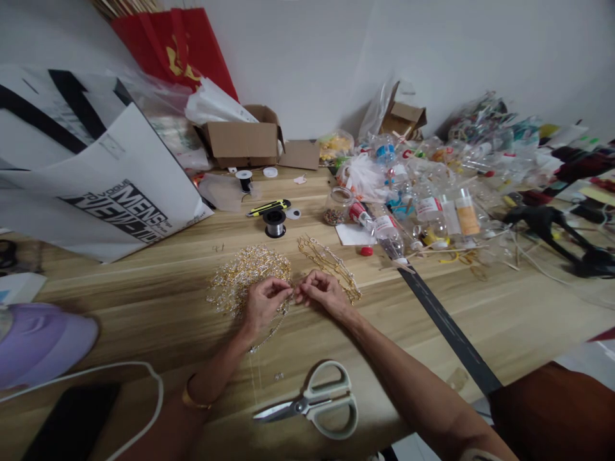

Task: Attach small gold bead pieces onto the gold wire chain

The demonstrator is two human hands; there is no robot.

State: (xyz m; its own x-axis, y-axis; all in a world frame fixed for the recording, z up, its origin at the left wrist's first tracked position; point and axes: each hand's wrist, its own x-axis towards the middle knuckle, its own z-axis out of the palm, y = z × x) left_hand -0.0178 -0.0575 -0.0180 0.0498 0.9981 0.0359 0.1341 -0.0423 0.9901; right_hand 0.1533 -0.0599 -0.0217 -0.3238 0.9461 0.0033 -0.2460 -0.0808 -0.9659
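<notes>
My left hand [262, 307] is pinched at the fingertips on a thin beaded strand [275, 331], whose lower end trails down onto the wooden table. Facing it, my right hand [325, 292] is also closed in a pinch, and whatever sits between its fingertips is too small to make out. A heap of gold and clear beaded strands [240, 272] lies behind and left of my left hand, partly covered by it. Beyond my right hand, several gold chains [331, 259] are laid out lengthwise. Scissors [312, 403] rest nearer me, close to a few tiny clear beads [279, 376].
Behind the heap are a wire spool [275, 225], a yellow cutter [269, 207] and a cardboard box [245, 141]. Plastic bottles [427, 214] crowd the right. A white paper bag [110, 192], purple object [48, 342] and dark phone-like slab [72, 419] stand left.
</notes>
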